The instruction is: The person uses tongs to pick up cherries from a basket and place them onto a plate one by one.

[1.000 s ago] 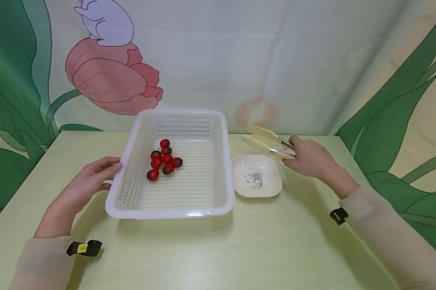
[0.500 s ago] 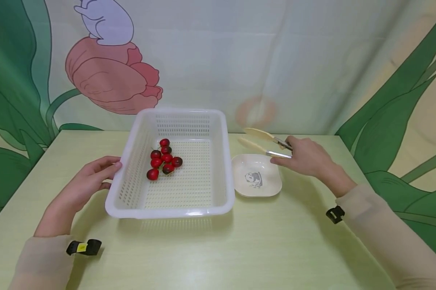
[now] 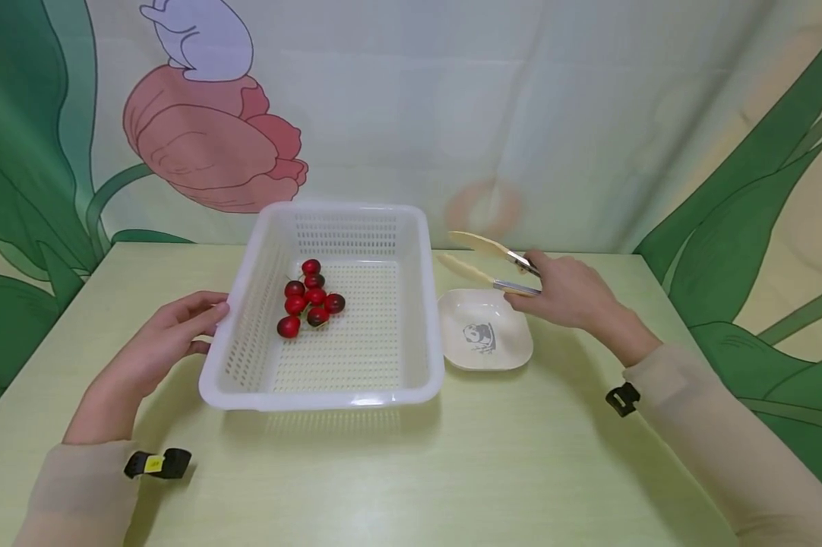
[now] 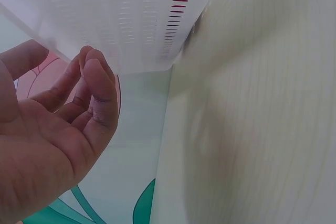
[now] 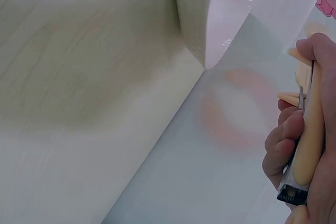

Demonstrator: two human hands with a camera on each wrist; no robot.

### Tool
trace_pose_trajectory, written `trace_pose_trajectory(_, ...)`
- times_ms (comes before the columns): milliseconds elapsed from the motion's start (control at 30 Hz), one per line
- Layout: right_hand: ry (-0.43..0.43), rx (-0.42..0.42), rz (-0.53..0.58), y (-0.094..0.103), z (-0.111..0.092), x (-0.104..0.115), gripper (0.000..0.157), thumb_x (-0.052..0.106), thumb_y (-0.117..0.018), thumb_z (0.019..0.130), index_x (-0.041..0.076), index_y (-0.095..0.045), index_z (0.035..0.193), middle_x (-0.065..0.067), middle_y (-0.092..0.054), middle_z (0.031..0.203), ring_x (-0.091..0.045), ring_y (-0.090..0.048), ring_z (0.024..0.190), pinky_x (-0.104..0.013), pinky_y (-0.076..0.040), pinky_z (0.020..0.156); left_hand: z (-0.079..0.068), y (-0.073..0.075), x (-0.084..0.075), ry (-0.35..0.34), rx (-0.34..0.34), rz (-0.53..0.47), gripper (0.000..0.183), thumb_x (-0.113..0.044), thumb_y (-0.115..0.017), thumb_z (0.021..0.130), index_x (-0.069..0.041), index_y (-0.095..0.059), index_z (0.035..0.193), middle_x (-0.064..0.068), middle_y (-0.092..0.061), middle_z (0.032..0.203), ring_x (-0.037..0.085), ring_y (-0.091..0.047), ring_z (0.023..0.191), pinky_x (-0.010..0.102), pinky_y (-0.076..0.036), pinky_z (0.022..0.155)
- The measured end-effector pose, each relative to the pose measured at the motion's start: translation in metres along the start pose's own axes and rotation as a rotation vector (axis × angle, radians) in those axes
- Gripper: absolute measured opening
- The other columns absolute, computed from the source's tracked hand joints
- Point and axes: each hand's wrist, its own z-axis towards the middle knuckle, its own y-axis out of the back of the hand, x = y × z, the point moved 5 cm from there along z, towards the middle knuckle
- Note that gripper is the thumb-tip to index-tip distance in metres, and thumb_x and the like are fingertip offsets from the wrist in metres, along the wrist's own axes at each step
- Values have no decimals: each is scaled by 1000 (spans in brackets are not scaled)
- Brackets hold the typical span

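Observation:
In the head view a white plastic basket (image 3: 322, 401) holds several dark red cherries (image 3: 315, 296) with stems, clustered left of its middle. My left hand (image 3: 168, 334) holds the basket's left rim, thumb at the rim; the left wrist view shows the curled fingers (image 4: 100, 85) just under it. My right hand (image 3: 571, 292) grips a pair of tongs (image 3: 513, 287) with cream tips and metal arms. The tongs' tips are spread apart with nothing between them, above the far edge of a small cream dish (image 3: 496, 353) with a panda print.
The dish stands close against the basket's right side on a pale green table (image 3: 520, 471). Behind the table's far edge hangs a printed curtain (image 3: 384, 114) with a flower, a white animal and leaves.
My right hand has moved left and slightly away from me with the tongs, bringing their tips near the basket's right rim. The left hand, basket, cherries and dish have stayed in place.

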Motion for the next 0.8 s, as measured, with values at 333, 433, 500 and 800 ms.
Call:
trace_pose_trajectory(333, 49, -23, 52, 12, 11, 19, 40, 46, -71, 88, 14, -53, 103, -3, -49, 64, -22, -48, 56, -36, -38, 50, -1, 0, -1, -11, 5, -14, 58, -38, -47, 110, 2, -40, 151, 18, -49, 140, 8, -59, 104, 26, -56, 83)
trace_pose_trajectory(433, 66, -20, 76, 16, 15, 25, 38, 45, -72, 88, 14, -54, 103, -3, -49, 63, -22, -48, 56, -35, -39, 51, -1, 0, -1, -7, 9, -15, 59, -39, -47, 110, 2, -40, 152, 18, -49, 142, 9, -59, 106, 26, -56, 84)
trace_pose_trajectory(500, 79, -13, 90, 18, 17, 30, 38, 46, -72, 89, 15, -56, 104, -3, -51, 64, -21, -49, 57, -35, -40, 52, -1, -1, 0, 0, 8, -17, 60, -41, -47, 110, 1, -39, 152, 18, -48, 142, 10, -58, 107, 26, -55, 84)
trace_pose_trajectory(800, 133, 22, 105, 23, 26, 54, 40, 49, -72, 89, 16, -59, 105, -1, -59, 69, -22, -55, 62, -37, -45, 56, 0, -3, 1, 27, 27, -53, 63, -41, -47, 110, 1, -36, 155, 19, -45, 147, 8, -58, 110, 26, -54, 87)
